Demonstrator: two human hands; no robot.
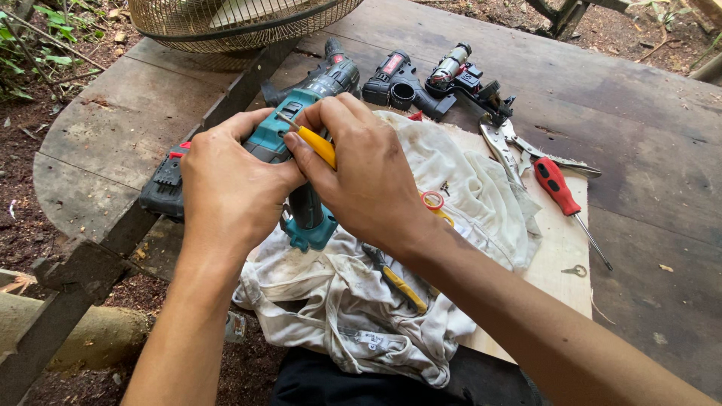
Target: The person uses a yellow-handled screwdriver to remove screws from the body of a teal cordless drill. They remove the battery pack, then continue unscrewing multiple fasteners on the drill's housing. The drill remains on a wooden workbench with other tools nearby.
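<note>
Teal drill body (289,162), gripped at its upper housing, is held above a soiled white cloth (353,301), which serves as the landmark here. Left hand (226,188) wraps its fingers and palm around the housing from the near side, closed firmly on it. Right hand (361,173) pinches a yellow-handled screwdriver (312,141) between thumb and fingertips, with the metal tip resting on the top of the drill body. The drill's grip hangs down between both wrists, its foot just over the cloth's upper left part.

On the cloth, below the right wrist, lie yellow-handled pliers (395,278); a small red-and-yellow ring object (434,201) shows beside the right hand, its nature unclear. Left of the cloth sits a dark battery pack (162,188) on the wooden table (647,150). Beyond the cloth's far edge stand two more dark drill housings (395,79) and a loose motor assembly (459,71). Right of the cloth, on a pale board (560,256), lie locking pliers (500,143) and a red-handled screwdriver (560,192). A wire fan guard (233,22) occupies the table's far left.
</note>
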